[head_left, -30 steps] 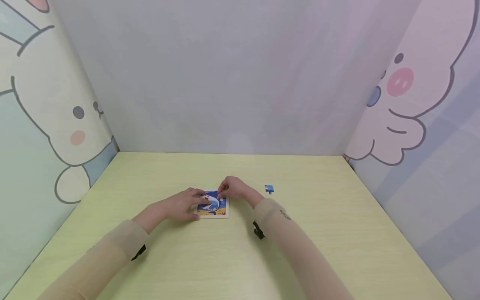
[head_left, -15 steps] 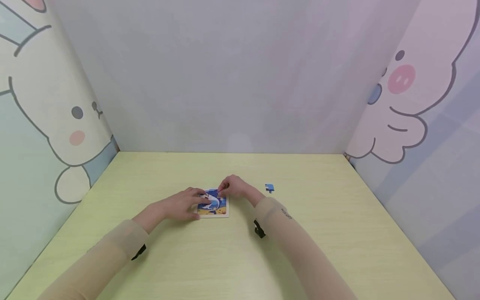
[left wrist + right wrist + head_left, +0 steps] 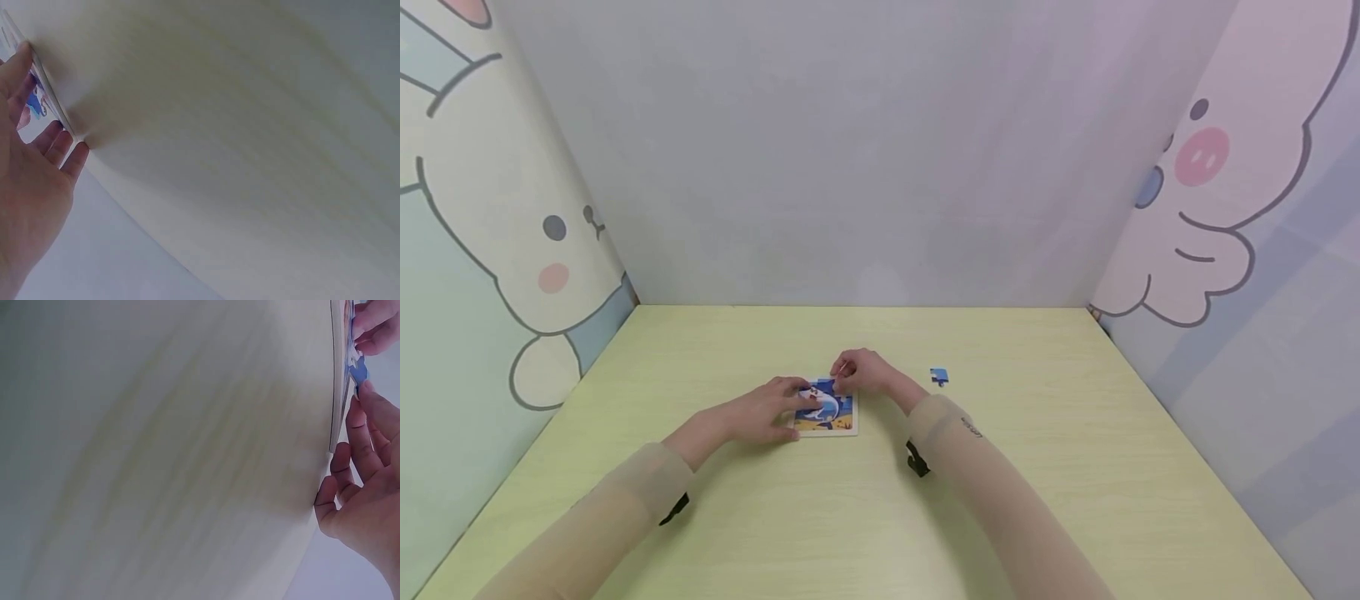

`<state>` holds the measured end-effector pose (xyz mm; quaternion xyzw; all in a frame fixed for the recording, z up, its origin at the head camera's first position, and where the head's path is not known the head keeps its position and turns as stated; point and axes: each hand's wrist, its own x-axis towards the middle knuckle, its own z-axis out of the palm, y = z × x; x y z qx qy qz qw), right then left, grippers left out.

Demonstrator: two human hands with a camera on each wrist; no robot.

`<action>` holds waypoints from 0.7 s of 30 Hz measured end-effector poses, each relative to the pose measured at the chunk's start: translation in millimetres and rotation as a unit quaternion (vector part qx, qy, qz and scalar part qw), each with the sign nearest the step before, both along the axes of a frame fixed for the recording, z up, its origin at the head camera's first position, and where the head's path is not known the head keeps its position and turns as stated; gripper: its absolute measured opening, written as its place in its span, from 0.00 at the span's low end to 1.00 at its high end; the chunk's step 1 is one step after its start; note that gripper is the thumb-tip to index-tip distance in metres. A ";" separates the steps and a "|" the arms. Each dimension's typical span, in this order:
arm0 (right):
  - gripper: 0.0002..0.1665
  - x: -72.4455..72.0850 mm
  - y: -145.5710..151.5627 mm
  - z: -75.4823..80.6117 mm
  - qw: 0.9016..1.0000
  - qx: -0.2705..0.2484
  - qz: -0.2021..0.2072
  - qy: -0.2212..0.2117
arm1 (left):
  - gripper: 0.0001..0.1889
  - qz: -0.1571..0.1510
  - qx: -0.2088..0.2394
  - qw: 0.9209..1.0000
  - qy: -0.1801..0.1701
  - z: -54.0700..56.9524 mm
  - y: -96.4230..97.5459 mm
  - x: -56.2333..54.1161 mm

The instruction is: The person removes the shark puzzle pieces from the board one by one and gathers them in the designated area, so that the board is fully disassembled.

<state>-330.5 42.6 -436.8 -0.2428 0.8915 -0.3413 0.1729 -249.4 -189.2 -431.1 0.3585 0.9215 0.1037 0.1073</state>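
A small square jigsaw puzzle (image 3: 838, 423) lies on the table in the head view, with a white frame and a white dolphin-like animal over blue water and orange sand. My left hand (image 3: 760, 412) rests across its left side, fingers spread over the picture, the thumb by the near left corner. At the puzzle's far right part, my right hand (image 3: 868, 372) pinches a blue puzzle piece (image 3: 359, 370) between thumb and index finger, tilted up from the board in the right wrist view. Part of the picture is hidden under both hands.
Another blue puzzle piece (image 3: 939, 377) lies apart on the table (image 3: 880, 517), right of the right hand. A pale grey curtain (image 3: 865, 167) stands behind the table, with cartoon-printed panels at both sides.
The right hand's fingertips have shifted slightly left along the far edge of the puzzle. My left hand keeps its place, and the loose piece has not moved.
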 end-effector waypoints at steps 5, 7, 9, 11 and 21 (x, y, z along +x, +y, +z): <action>0.06 1.3 0.4 1.5 1.000 -0.001 0.009 -0.010 | 0.30 -0.003 -0.001 1.000 0.006 -2.9 -1.0 -1.3; 0.05 1.1 1.1 1.5 1.000 -0.003 0.011 -0.013 | 0.30 -0.006 -0.004 1.000 0.012 -3.7 -1.8 -2.0; 0.05 0.9 1.9 2.2 1.000 -0.003 0.014 -0.013 | 0.30 -0.006 -0.008 1.000 0.016 -4.2 -2.4 -2.4; 0.05 0.2 3.1 3.3 1.000 0.000 0.018 -0.009 | 0.30 -0.008 -0.011 1.000 0.020 -4.3 -3.0 -2.6; 0.05 -0.3 22.3 14.1 0.999 0.008 0.041 0.020 | 0.30 -0.010 -0.012 0.999 0.028 -3.8 -2.6 -2.6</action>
